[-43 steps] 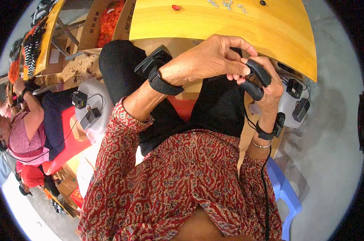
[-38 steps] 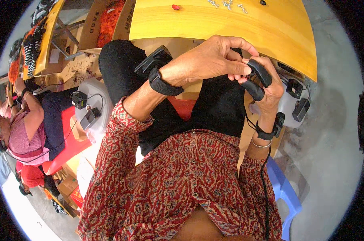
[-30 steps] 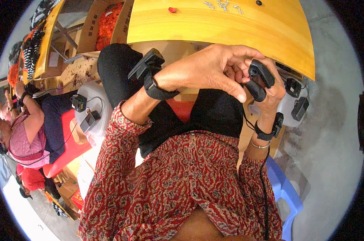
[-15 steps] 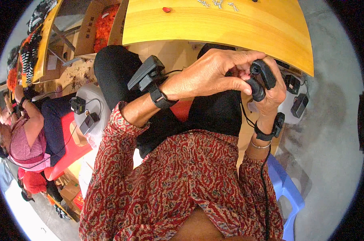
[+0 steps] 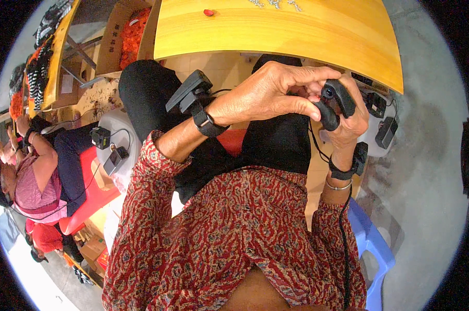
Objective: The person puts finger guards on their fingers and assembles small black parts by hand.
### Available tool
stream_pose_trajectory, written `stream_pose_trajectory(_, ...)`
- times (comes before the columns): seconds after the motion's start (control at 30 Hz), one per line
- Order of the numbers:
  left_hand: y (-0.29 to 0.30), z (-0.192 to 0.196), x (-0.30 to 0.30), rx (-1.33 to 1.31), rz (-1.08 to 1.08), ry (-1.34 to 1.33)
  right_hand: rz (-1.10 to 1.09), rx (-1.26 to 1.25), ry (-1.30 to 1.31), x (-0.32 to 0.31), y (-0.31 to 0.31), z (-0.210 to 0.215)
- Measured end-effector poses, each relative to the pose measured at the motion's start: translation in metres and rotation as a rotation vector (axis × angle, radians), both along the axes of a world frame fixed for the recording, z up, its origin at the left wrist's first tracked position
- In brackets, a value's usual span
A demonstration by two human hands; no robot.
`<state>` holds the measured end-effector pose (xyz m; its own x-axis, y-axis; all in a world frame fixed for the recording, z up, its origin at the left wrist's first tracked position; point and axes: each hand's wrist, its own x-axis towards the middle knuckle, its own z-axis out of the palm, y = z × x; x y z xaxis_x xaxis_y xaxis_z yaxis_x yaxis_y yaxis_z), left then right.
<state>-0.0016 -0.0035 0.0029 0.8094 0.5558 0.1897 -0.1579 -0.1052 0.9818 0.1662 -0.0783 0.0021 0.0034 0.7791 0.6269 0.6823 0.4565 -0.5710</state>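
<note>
A glossy black curved piece (image 5: 343, 99), with a rounded black lobe (image 5: 328, 116) below it, is held up between my hands just off the table's near edge. Whether the two are one item or two cannot be made out. My left hand (image 5: 281, 93) pinches it from the left; the thumb tip presses near the lobe and the index finger reaches over the top. Behind and around its right side my right hand (image 5: 357, 114) is closed, with its fingers partly hidden. A speck of red shows by the left fingertips.
Ahead is a yellow wooden table (image 5: 276, 33) with a small red piece (image 5: 208, 13) and several silvery bits (image 5: 276, 4). A carton of orange material (image 5: 133, 39) stands at the left. Another person (image 5: 37, 181) sits far left. Cabled black devices are strapped at both my wrists.
The view has shifted slightly, so the table sits a little higher. Both hands keep their grip, and the black piece has turned only slightly.
</note>
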Motion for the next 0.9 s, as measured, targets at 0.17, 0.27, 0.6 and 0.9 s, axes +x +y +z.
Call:
stream_pose_trajectory(0.17, 0.0, 0.002, 0.0, -0.097, -0.058, -0.039, -0.035, 0.002, -0.003, -0.005, -0.004, 0.007)
stream_pose_trajectory(0.27, -0.001, 0.002, 0.001, -0.024, -0.047, -0.048, -0.053, 0.037, -0.068, -0.002, -0.005, 0.004)
stream_pose_trajectory(0.6, -0.003, 0.0, 0.0, 0.237, 0.071, -0.044, 0.018, 0.051, -0.149, 0.004, -0.005, 0.002)
stream_pose_trajectory(0.9, -0.004, -0.003, 0.002, 0.179, 0.038, -0.074, 0.018, -0.017, -0.078, 0.008, -0.01, -0.002)
